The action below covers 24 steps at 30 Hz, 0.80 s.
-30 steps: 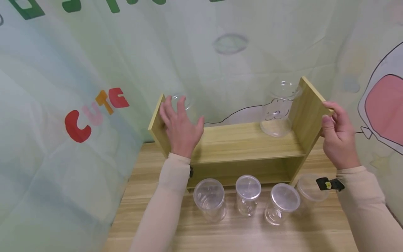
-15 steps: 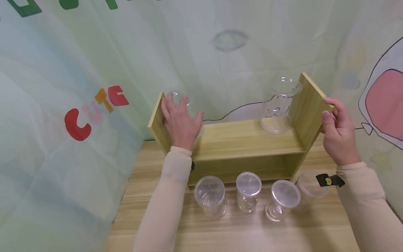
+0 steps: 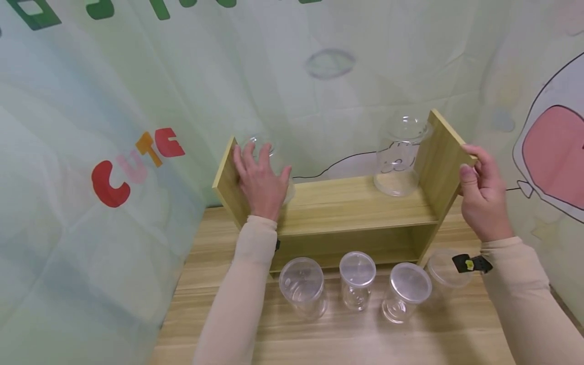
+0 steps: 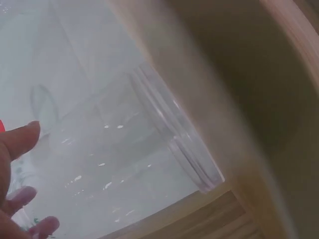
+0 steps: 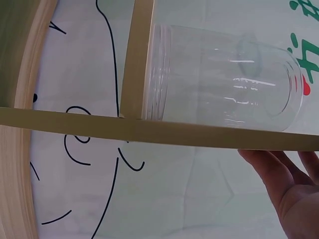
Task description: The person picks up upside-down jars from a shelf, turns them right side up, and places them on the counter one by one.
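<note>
A small wooden shelf stands on the table. At its upper left, my left hand holds a clear jar, fingers and thumb spread about its upper end; the ridged end of that jar is down at the board. In the head view the hand hides most of this jar. My right hand pinches the top front corner of the shelf's right side panel. Another clear jar, ridged end down too, stands on the upper board beside that panel.
Several clear lidded jars stand on the table before the shelf: a wide jar, a narrow jar, another jar, and one jar near my right sleeve. A printed curtain hangs behind.
Both hands keep nearly the same places on the jar and the side panel. The head view shifts slightly; the jars on the table stay put.
</note>
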Available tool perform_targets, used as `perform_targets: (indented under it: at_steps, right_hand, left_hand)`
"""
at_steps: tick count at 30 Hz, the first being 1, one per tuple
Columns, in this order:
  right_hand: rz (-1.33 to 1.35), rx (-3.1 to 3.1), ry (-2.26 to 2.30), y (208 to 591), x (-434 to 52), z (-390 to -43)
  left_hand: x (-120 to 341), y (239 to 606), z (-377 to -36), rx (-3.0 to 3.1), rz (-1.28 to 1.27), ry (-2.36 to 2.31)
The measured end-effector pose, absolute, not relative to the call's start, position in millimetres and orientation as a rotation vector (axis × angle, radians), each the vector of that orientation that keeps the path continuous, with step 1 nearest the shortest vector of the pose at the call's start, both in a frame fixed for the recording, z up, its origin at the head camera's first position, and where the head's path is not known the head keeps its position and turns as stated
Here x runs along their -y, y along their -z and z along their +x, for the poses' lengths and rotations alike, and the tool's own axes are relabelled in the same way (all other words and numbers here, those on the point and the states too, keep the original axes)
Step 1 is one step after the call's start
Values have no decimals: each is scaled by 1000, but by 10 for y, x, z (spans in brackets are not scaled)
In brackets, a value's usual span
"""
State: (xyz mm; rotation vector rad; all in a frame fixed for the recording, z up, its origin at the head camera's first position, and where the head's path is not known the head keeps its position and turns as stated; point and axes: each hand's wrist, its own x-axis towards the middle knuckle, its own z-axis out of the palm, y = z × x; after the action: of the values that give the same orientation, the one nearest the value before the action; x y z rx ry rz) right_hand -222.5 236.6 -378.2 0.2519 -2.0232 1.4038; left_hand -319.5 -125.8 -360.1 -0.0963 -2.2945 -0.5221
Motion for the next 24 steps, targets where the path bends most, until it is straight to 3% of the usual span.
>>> perform_targets:
  at_steps: [24]
  right_hand:
    - [257,2024,-1434,3787,-2345,-2210]
  left_hand:
    - [1331,3721,-3233,2116,-250,687]
